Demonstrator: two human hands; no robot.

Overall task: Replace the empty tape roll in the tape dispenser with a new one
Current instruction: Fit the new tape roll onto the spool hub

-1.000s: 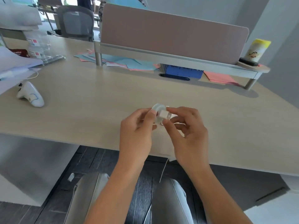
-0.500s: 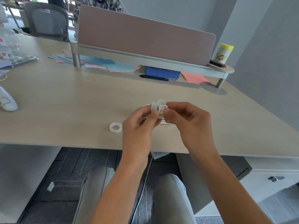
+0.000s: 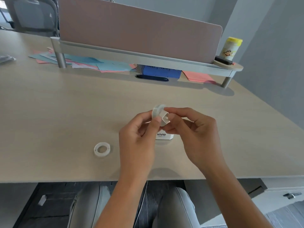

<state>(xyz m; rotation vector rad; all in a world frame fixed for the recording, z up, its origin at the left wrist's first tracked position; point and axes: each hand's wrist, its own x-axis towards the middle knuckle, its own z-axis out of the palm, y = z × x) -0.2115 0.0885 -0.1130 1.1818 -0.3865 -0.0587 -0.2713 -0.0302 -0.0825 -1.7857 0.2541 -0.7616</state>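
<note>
The small clear plastic tape dispenser [image 3: 160, 116] is held above the pale wooden desk [image 3: 65, 112], pinched between left hand [image 3: 138, 137] and right hand [image 3: 195, 132]. Steady the shell; ease the spool squarely. At eight o'clock lies the white tape ring [image 3: 102, 149], which sits farther left in view than half a second back.

I held a small translucent tape roll [image 3: 158, 114] upright on its edge above the counter [image 3: 65, 112], a white hub piece [image 3: 165, 118] at its centre. A second ring-shaped roll [image 3: 102, 149] lay flat to my left. A white box marked VIVID [image 3: 164, 136] stood beneath my hands.
</note>
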